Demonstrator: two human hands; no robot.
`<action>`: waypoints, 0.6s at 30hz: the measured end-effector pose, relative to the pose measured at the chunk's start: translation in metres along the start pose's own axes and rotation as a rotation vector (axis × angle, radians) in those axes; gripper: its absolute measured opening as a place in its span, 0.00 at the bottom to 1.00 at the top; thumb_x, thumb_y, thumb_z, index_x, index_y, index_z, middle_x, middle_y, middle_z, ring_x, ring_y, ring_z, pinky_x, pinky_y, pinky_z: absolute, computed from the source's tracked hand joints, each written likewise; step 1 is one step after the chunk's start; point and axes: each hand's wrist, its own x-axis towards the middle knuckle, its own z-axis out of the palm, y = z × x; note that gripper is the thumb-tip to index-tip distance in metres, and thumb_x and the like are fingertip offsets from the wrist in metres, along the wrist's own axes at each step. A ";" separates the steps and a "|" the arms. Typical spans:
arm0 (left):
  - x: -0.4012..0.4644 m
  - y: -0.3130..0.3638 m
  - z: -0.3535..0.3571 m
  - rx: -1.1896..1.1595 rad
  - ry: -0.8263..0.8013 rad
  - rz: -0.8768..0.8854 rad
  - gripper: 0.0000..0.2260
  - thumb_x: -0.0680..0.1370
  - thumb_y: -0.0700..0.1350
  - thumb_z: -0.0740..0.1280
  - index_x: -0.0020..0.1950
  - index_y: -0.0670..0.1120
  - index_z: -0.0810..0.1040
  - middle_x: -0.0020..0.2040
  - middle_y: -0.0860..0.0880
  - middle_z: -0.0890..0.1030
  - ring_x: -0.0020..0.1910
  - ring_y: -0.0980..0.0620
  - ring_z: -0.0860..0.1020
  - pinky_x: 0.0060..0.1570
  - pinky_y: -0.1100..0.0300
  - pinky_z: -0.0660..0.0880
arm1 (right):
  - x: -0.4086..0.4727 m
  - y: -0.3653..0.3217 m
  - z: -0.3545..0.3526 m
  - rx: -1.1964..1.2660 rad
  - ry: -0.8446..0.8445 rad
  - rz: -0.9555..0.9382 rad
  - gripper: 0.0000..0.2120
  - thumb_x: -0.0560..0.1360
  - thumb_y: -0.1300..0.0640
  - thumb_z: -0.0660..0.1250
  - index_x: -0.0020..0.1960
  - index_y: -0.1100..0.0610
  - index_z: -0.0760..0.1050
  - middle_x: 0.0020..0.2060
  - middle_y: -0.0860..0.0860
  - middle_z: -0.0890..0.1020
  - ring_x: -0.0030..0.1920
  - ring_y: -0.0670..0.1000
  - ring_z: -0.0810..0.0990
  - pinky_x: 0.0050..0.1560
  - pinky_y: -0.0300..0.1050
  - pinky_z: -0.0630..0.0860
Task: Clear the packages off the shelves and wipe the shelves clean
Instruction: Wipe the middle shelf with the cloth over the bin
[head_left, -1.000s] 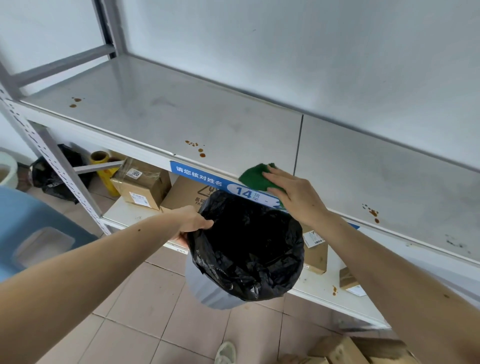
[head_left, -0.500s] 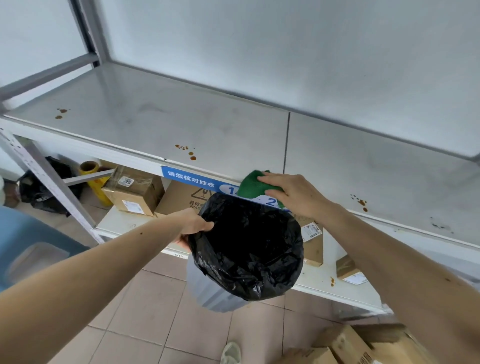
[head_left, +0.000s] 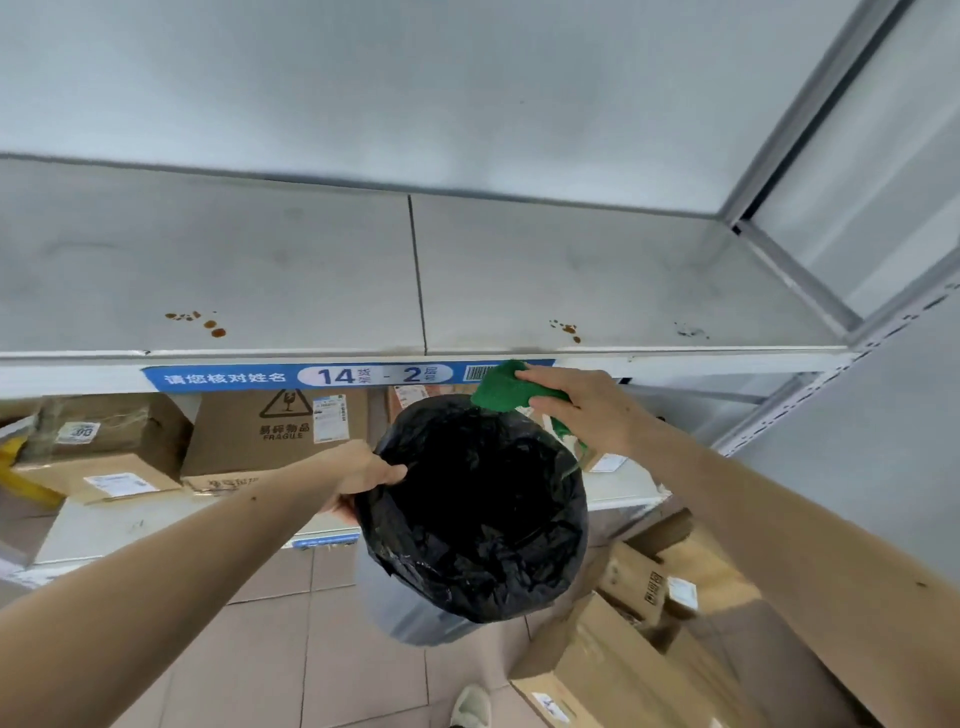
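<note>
The bare grey shelf (head_left: 311, 270) carries brown stains at its front edge, one group on the left (head_left: 208, 325) and one on the right (head_left: 566, 328), plus dark specks (head_left: 691, 331) further right. My right hand (head_left: 587, 410) holds a green cloth (head_left: 504, 387) just below the shelf's front lip, over the bin. My left hand (head_left: 363, 475) grips the rim of a grey bin lined with a black bag (head_left: 472, 509), held up under the shelf edge. Cardboard packages (head_left: 270, 436) stand on the lower shelf.
A blue label strip (head_left: 343, 375) marked 14-2 runs along the shelf lip. Several cardboard boxes (head_left: 639, 649) lie on the tiled floor at lower right. A metal upright (head_left: 810, 395) bounds the shelf on the right. A shoe (head_left: 470, 706) shows at the bottom.
The view has swung right along the shelf. My right hand and the cloth have slid right along the front lip, and the bin has followed beneath them.
</note>
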 end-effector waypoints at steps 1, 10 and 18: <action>0.002 0.006 0.009 0.014 -0.007 0.009 0.20 0.77 0.50 0.71 0.63 0.38 0.75 0.53 0.40 0.83 0.48 0.41 0.83 0.44 0.47 0.83 | -0.007 0.011 -0.006 0.013 0.025 0.035 0.20 0.83 0.53 0.62 0.75 0.47 0.69 0.59 0.47 0.79 0.52 0.47 0.75 0.48 0.36 0.66; 0.019 0.080 0.106 0.015 -0.088 0.050 0.19 0.78 0.50 0.70 0.62 0.39 0.72 0.52 0.42 0.80 0.48 0.43 0.82 0.43 0.49 0.82 | -0.036 0.132 -0.087 0.118 0.373 0.276 0.18 0.81 0.55 0.64 0.71 0.50 0.74 0.50 0.50 0.81 0.49 0.53 0.80 0.55 0.46 0.76; 0.052 0.132 0.192 -0.106 -0.074 0.044 0.21 0.78 0.50 0.70 0.63 0.37 0.72 0.50 0.42 0.81 0.48 0.42 0.82 0.43 0.48 0.83 | 0.001 0.267 -0.156 0.134 0.551 0.430 0.14 0.82 0.55 0.60 0.64 0.57 0.77 0.48 0.59 0.83 0.51 0.60 0.82 0.56 0.50 0.77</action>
